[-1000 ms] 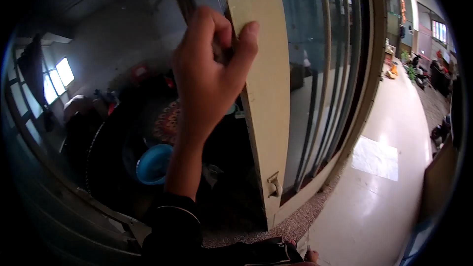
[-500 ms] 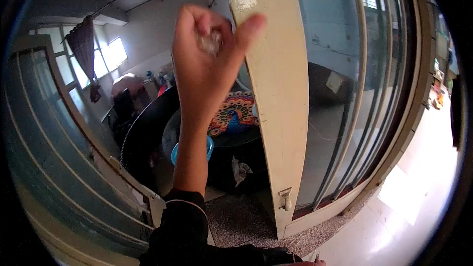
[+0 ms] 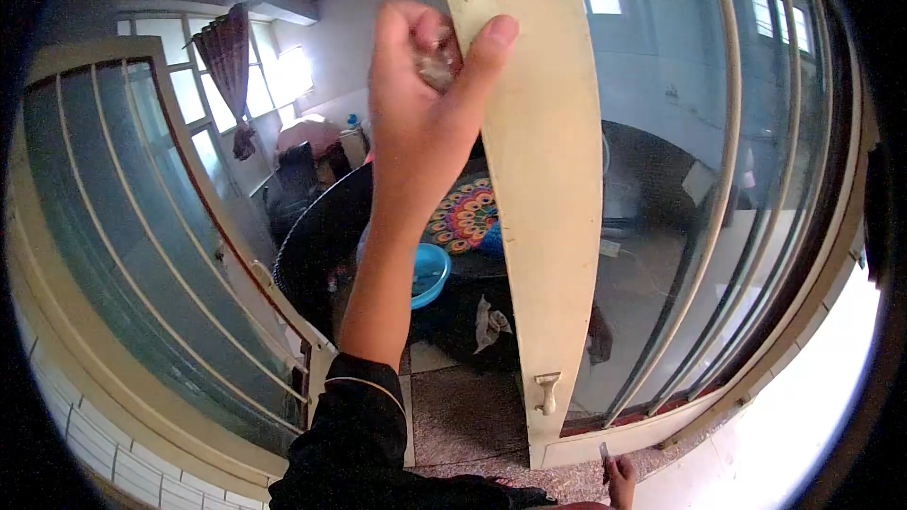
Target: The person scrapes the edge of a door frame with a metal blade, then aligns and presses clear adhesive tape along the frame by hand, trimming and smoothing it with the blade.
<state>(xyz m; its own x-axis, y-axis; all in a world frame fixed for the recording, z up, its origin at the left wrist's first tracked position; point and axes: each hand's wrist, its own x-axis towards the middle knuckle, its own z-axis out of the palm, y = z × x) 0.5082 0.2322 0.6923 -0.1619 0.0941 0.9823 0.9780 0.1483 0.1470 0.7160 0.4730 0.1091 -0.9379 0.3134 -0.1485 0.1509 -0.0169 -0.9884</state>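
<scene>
My left hand (image 3: 425,104) is raised at the edge of the cream door (image 3: 543,189), its fingers curled round a small, shiny greyish thing (image 3: 437,66) that I cannot make out. The thumb lies against the door's face. Low on that door is a metal handle (image 3: 546,393). Near the bottom edge, my right hand (image 3: 620,482) is closed on a small thin light-coloured object (image 3: 605,453), too small to name.
A second glazed, barred door (image 3: 132,198) stands at the left. Through the gap show a blue basin (image 3: 430,276), a peacock-patterned mat (image 3: 463,217), a crumpled pale bag (image 3: 490,323) and a curtain (image 3: 225,61). Bright floor (image 3: 784,416) lies to the right.
The view has swung left, so more of the room and the left door show. My left hand stays closed at the door edge. More of my right hand is visible, with the thin object.
</scene>
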